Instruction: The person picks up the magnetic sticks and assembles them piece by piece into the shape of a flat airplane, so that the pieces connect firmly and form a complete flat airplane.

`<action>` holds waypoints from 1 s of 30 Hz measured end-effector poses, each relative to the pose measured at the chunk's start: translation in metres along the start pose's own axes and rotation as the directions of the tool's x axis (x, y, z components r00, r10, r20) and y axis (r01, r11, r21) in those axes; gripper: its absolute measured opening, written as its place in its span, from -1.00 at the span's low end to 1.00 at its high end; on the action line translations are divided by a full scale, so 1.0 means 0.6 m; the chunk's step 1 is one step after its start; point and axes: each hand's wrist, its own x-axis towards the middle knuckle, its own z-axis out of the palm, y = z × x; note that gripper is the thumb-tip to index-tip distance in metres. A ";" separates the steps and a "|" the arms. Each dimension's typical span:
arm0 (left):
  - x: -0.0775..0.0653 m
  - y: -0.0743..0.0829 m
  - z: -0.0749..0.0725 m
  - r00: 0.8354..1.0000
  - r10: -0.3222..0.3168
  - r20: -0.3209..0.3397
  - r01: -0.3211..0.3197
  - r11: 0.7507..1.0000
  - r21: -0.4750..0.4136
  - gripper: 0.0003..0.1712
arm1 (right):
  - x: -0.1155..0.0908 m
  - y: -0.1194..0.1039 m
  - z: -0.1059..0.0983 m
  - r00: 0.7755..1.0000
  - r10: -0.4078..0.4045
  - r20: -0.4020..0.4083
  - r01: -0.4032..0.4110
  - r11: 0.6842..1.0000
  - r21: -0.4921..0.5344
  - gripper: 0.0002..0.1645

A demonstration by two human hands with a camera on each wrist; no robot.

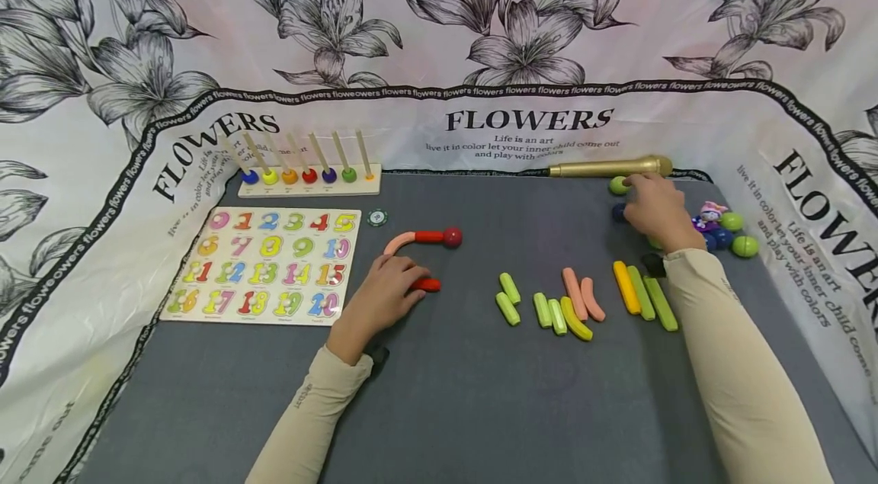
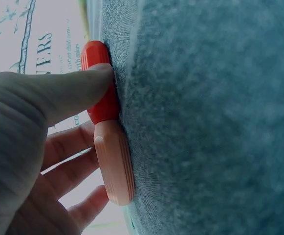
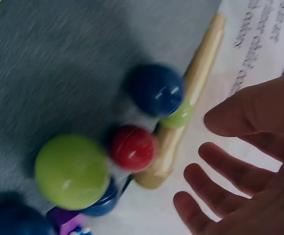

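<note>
My left hand [image 1: 387,293] holds a short red stick [image 2: 97,83] joined end to end with a pink stick [image 2: 115,166], low on the grey cloth. Its thumb lies on the red stick, with fingers behind the pink one. Just beyond, a curved pink stick [image 1: 398,242], a red stick [image 1: 430,237] and a red ball [image 1: 452,237] form a curved line. My right hand [image 1: 655,209] hovers over toy balls at the back right, fingers spread and holding nothing. Near it in the right wrist view are a blue ball [image 3: 157,90], a red ball [image 3: 133,148] and a green ball [image 3: 72,171].
A number board [image 1: 261,267] lies at left, with a peg stand [image 1: 309,190] behind it and a poker chip [image 1: 377,218] alongside. Green sticks [image 1: 507,309], pink sticks [image 1: 575,293] and a yellow stick [image 1: 626,287] lie right of centre. A gold microphone [image 1: 604,167] lies along the back edge.
</note>
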 end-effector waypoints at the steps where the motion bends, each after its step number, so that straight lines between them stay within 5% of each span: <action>1: 0.000 0.000 0.001 1.000 0.002 -0.002 -0.002 1.000 0.006 -0.71 | -0.001 0.008 0.000 1.000 0.007 0.015 -0.007 1.000 -0.007 -0.35; 15: 0.003 -0.003 0.000 0.998 -0.048 0.034 0.048 0.999 0.023 -0.76 | -0.005 0.052 0.017 0.990 0.034 0.139 -0.024 0.997 -0.073 -0.39; 23: 0.006 -0.002 -0.006 0.997 -0.052 0.056 0.052 0.999 -0.006 -0.74 | -0.006 0.065 0.009 0.999 -0.037 -0.033 0.034 0.994 -0.103 -0.57; 30: 0.004 -0.002 -0.011 0.995 -0.071 0.072 0.074 0.997 -0.036 -0.72 | -0.011 0.032 0.002 0.993 -0.076 -0.094 0.077 0.997 0.007 -0.60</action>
